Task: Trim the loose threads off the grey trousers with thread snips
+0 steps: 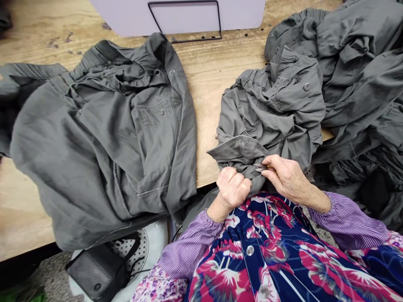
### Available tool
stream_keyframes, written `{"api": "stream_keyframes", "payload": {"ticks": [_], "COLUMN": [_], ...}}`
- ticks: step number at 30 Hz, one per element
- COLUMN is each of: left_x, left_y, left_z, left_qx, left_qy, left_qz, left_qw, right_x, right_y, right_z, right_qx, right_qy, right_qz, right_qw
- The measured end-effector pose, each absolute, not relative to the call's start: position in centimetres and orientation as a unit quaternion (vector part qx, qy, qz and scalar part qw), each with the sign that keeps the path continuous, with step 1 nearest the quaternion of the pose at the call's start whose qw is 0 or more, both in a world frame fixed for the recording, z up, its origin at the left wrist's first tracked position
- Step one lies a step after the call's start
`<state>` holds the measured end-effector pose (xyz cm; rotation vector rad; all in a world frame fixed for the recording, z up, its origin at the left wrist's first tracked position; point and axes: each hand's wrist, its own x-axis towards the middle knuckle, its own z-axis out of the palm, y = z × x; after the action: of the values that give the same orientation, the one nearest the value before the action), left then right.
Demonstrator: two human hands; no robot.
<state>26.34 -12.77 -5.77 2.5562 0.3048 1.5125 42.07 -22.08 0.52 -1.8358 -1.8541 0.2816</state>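
Observation:
A pair of grey trousers (270,109) lies bunched at the table's front edge, a button showing near its top right. My left hand (232,186) is closed in a fist on the lower folds of this garment, just below a pointed pocket flap (239,147) with pale stitching. In my right hand (285,174) is a pair of thread snips (260,168), pinched between thumb and fingers. Their metal blades point left, against the cloth beside the flap. Whether the blades touch a thread is too small to tell.
More grey trousers (107,138) are spread over the left of the wooden table (208,79) and hang off its front. A heap of grey garments (362,71) fills the right side. A pale board with a black wire frame (185,40) stands behind. Below sits a black mesh bag (97,272).

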Motion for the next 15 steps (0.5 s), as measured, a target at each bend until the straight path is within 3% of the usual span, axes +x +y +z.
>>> {"api": "stream_keyframes", "payload": {"ticks": [7, 12, 15], "left_x": [26.0, 25.3, 24.7], "left_y": [-13.2, -13.4, -13.3], "left_z": [-7.0, -6.9, -5.9], "left_qx": [0.828, 0.823, 0.841], "left_qy": [0.151, 0.149, 0.137], "left_qz": [0.528, 0.536, 0.52], "left_qw": [0.109, 0.112, 0.052], "right_x": [42.6, 41.7, 40.8], "right_y": [-21.3, -19.5, -18.4], "right_z": [-0.2, -0.3, -0.5], "right_qx": [-0.714, -0.681, -0.629], "right_qy": [-0.581, -0.472, -0.368], "right_qz": [0.131, 0.362, 0.435], "right_qw": [0.368, 0.426, 0.529]}}
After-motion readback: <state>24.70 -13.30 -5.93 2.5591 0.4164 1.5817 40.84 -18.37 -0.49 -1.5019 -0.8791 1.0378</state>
